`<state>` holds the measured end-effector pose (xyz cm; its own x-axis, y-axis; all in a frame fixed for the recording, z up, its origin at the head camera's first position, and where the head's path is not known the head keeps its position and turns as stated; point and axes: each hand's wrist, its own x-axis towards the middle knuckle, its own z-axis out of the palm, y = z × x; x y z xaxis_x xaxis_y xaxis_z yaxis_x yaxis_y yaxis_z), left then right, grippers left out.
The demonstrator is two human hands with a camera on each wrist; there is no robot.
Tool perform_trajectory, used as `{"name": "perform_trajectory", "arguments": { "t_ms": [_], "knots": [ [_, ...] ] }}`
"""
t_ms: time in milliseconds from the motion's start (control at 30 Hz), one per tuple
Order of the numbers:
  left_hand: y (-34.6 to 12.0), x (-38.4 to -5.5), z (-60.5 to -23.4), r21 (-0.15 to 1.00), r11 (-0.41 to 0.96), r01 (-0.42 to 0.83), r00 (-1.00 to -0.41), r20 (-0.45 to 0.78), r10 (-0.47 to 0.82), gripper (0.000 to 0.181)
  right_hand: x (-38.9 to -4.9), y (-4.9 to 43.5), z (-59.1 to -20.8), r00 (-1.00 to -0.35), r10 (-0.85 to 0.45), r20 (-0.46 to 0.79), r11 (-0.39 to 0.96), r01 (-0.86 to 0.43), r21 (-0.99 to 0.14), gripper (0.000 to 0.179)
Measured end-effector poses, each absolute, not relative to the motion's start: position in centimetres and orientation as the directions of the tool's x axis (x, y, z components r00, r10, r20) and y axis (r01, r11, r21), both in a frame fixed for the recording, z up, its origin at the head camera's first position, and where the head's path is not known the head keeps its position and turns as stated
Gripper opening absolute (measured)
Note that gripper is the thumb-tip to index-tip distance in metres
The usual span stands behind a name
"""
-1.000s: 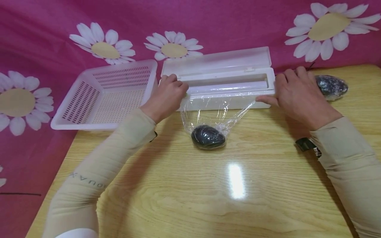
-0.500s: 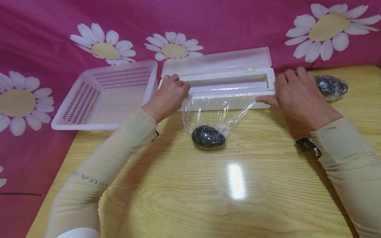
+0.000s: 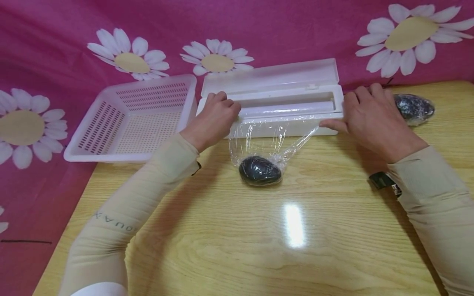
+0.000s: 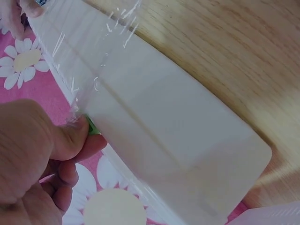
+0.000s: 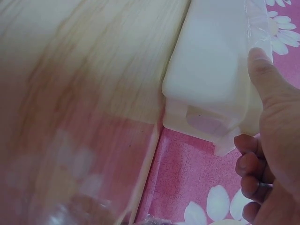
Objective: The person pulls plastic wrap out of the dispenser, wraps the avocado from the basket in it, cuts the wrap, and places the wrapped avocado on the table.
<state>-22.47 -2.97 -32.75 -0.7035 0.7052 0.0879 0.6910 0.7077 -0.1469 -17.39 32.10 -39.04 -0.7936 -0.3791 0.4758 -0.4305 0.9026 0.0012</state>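
Note:
A white cling film dispenser box (image 3: 285,128) with its lid raised stands at the back, a roll (image 3: 289,109) inside. My left hand (image 3: 216,121) pinches a small green slider (image 4: 92,125) at the box's front edge, best seen in the left wrist view. My right hand (image 3: 374,119) grips the box's right end, thumb along the front edge in the right wrist view. Clear cling film (image 3: 272,137) runs from the box down to a dark, glossy egg-shaped thing (image 3: 260,170) wrapped in it on the table. The film is gathered into a fold at its right side.
A white perforated basket (image 3: 107,157) sits left of the box, close to my left forearm. Another dark film-wrapped oval thing (image 3: 414,109) lies beyond my right hand. A pink flowered cloth (image 3: 289,28) hangs behind the wooden table (image 3: 229,242).
My left hand has slid a little to the right along the box's front edge. The right hand, the box and the wrapped dark thing have stayed nearly in place.

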Motion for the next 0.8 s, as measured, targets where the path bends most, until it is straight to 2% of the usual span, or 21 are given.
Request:
{"name": "perform_trajectory", "arguments": {
  "t_ms": [467,667,800],
  "knots": [
    [-1.8,-22.4,-32.6,-0.173,0.694,0.699,-0.694,0.070,0.716,0.015,-17.3,32.1,-39.0,-0.795,-0.381,0.472,0.901,-0.433,-0.002,0.064],
    [-1.6,-22.5,-32.8,-0.188,0.680,0.709,-0.678,0.084,0.730,0.015,-17.3,32.0,-39.1,-0.823,-0.362,0.438,0.910,-0.414,-0.027,0.062],
    [-1.4,-22.5,-32.8,-0.186,0.675,0.714,-0.673,0.085,0.735,0.014,-17.3,32.1,-39.1,-0.812,-0.367,0.453,0.907,-0.420,-0.019,0.062]
  ]
}}
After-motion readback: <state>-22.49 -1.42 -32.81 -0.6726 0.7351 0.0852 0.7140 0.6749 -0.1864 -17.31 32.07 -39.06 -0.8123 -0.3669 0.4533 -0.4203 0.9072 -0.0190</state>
